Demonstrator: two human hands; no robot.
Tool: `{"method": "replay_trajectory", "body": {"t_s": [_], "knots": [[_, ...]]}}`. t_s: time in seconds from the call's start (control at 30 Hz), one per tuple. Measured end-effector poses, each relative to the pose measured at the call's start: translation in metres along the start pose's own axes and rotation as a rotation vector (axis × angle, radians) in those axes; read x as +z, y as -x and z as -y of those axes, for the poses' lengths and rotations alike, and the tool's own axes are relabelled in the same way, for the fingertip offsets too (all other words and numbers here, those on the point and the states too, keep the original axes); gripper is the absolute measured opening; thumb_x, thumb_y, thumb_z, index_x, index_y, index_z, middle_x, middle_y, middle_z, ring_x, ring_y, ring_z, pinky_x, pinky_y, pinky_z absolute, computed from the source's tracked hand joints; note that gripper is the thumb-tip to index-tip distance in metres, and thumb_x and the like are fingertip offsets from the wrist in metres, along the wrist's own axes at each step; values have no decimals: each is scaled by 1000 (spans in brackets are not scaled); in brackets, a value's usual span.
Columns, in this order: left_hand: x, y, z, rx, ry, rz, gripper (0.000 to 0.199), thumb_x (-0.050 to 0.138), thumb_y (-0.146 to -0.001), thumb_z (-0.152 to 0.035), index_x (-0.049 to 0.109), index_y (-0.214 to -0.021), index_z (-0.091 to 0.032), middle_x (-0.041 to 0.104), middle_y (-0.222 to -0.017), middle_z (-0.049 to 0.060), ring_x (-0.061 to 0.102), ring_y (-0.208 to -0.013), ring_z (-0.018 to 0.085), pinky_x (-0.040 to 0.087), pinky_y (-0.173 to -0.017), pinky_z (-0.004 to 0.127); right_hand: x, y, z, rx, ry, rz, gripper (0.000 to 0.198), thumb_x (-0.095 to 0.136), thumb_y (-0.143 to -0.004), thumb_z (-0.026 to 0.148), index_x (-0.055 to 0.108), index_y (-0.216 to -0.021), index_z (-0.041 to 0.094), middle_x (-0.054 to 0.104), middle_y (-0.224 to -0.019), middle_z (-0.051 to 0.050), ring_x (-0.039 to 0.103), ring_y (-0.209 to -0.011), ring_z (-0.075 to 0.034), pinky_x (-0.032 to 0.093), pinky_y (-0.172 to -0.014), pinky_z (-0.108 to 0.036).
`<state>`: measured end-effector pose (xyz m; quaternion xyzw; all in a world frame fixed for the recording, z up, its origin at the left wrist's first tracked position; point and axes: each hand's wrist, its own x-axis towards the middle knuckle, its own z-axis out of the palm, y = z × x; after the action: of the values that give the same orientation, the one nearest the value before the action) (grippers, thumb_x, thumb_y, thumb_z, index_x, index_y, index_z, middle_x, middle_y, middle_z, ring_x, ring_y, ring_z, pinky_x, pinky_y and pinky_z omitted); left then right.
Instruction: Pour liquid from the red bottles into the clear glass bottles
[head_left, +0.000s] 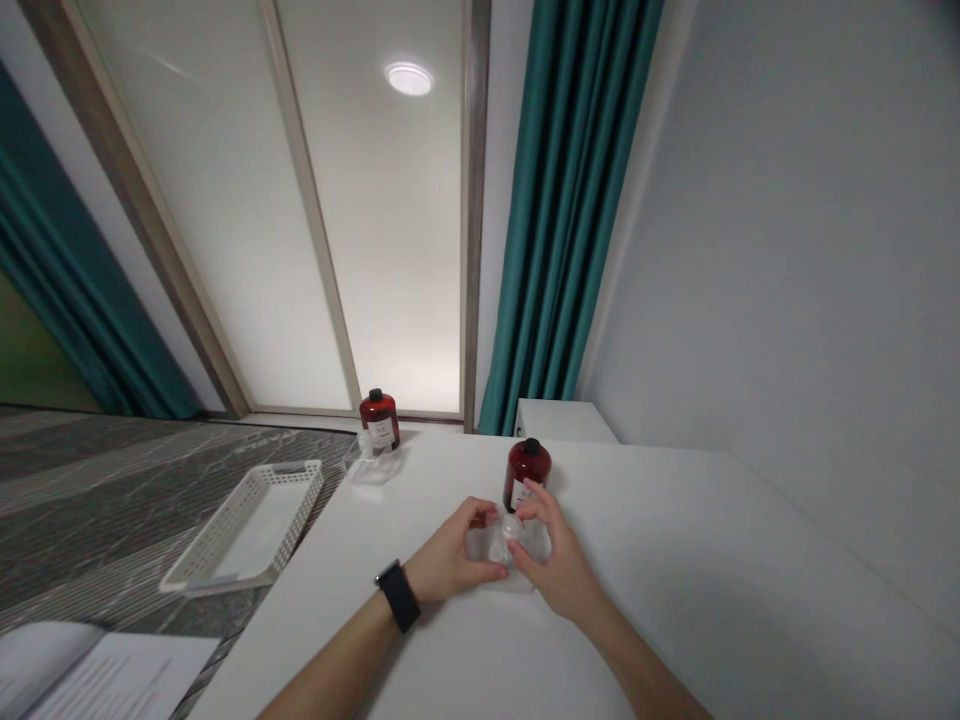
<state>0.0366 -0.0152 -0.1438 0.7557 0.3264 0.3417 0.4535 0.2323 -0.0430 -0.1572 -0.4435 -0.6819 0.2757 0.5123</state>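
In the head view, a clear plastic tray (535, 541) lies on the white table between my hands. My left hand (465, 550), with a black watch at the wrist, curls its fingers and thumb around the tray's left side. My right hand (553, 555) closes its thumb and fingers on a small, whitish, rounded piece (511, 527) in the tray, whose exact kind is too blurred to make out. Just behind the tray stands a dark red bottle (528, 462) with a black cap and a white label, partly covered by my right fingers.
Another red bottle (377, 410) stands at the table's far left corner, behind a second clear tray (373, 468) with a whitish piece in it. Left of the table (645, 600) are a white perforated basket (217, 530) and an open booklet (120, 675). A white cabinet (566, 420) stands behind.
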Motion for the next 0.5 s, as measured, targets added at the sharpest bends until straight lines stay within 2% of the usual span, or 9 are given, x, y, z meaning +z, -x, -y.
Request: {"method": "replay_trajectory", "body": {"t_s": [0.1,0.17,0.3,0.5], "knots": [[0,0,3,-28,7,7,56,81,-68,-27,51,-114,-17,59,-115,10,56,-108,28,44,-99,43,-1,0,2,-21,-20,37,70,59,-80,18,29,-143,25,63,-105,-4,56,-115,-24,36,-108,-45],[0,0,6,-27,-21,-3,53,81,-69,-29,52,-111,-17,60,-113,10,57,-106,27,45,-97,43,1,1,3,-9,2,37,71,61,-78,18,32,-142,25,60,-109,-5,56,-112,-23,37,-107,-44],[0,0,8,-23,-62,-12,53,82,-68,-33,53,-109,-16,61,-110,10,58,-102,27,46,-93,41,2,1,4,19,21,28,68,61,-77,20,36,-140,24,57,-104,-4,58,-103,-23,41,-102,-43],[0,0,3,-16,-43,-7,52,82,-68,-34,53,-106,-16,63,-107,8,58,-99,25,45,-92,40,-7,4,7,-46,-158,179,64,45,-84,19,28,-145,24,57,-125,-9,51,-124,-24,34,-110,-45]]}}
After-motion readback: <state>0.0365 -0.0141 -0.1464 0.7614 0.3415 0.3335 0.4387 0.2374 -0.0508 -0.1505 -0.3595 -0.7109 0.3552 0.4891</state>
